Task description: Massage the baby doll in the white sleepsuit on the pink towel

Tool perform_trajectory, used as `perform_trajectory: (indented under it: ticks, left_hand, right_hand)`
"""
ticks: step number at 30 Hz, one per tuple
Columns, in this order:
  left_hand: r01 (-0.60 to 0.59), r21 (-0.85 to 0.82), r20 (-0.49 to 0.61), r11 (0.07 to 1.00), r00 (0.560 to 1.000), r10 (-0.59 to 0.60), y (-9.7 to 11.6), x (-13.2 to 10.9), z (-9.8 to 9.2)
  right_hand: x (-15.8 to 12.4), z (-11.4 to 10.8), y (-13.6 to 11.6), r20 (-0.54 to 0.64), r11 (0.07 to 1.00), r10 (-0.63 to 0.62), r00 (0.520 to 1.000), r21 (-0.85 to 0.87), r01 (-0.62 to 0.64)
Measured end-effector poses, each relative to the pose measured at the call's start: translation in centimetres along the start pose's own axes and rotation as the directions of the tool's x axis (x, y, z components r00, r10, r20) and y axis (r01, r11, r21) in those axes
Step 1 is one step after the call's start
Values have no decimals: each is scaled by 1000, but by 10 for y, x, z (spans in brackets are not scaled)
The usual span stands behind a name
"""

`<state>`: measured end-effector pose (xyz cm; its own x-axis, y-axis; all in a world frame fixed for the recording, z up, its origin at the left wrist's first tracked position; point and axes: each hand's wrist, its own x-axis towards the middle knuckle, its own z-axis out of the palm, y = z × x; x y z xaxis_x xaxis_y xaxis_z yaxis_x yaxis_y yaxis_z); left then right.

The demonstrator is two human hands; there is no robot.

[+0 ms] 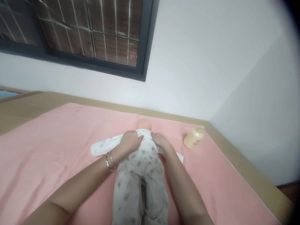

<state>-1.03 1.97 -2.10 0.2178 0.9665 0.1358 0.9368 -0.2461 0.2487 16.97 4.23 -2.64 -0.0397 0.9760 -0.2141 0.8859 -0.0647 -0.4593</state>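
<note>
While the doll lies on the pink cloth, head far and legs near, the person's left hand sits curled on the left of its upper body, thumb out. Right hand is at the right side, fingers bent. Cannot tell whether either grips the printed outfit. Left sleeve spreads outward; right sleeve is partly behind the forearm. Yellow pump bottle on cloth, far right. Two bracelets on left wrist. Barred window, far left.

Lettering on the pump bottle is unreadable.
</note>
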Motion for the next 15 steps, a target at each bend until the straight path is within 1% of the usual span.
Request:
perform_trajectory:
  ticks: [2, 4, 5, 6, 7, 8, 9, 11, 13, 15]
  left_hand:
    - [63, -124, 85, 990, 995, -52, -7, 7, -4]
    - [113, -230, 174, 967, 982, -73, -14, 14, -9]
    - [131, -240, 202, 962, 976, -82, -15, 16, -11]
    - [133, -213, 215, 968, 973, -87, -15, 17, -12]
    - [122, -156, 213, 980, 973, -87, -14, 16, -12]
    - [104, -79, 194, 991, 977, -87, -11, 14, -12]
    - [76, 7, 157, 997, 985, -76, -7, 11, -10]
    - [1, 144, 56, 990, 998, -9, 2, 1, -6]
    - [-77, 210, -34, 975, 996, 87, 10, -8, -1]
    - [-138, 211, -64, 968, 986, 155, 14, -14, 1]
  right_hand:
    - [-14, 1, -11, -40, 997, -52, 998, -59, 50]
    - [-27, 4, -24, -88, 979, -166, 982, -133, 154]
    - [-31, 5, -29, -103, 965, -231, 968, -154, 214]
    - [-33, 6, -31, -108, 953, -280, 954, -154, 262]
    - [-33, 6, -32, -102, 948, -303, 948, -131, 289]
    - [-29, 7, -30, -91, 953, -296, 951, -98, 287]
    - [-24, 7, -25, -76, 966, -258, 963, -59, 254]
    - [-9, 7, -12, -46, 989, -143, 989, 30, 145]
    - [4, 7, 2, -27, 992, -40, 999, 121, 43]
    - [12, 7, 10, -19, 986, 3, 1000, 169, 0]
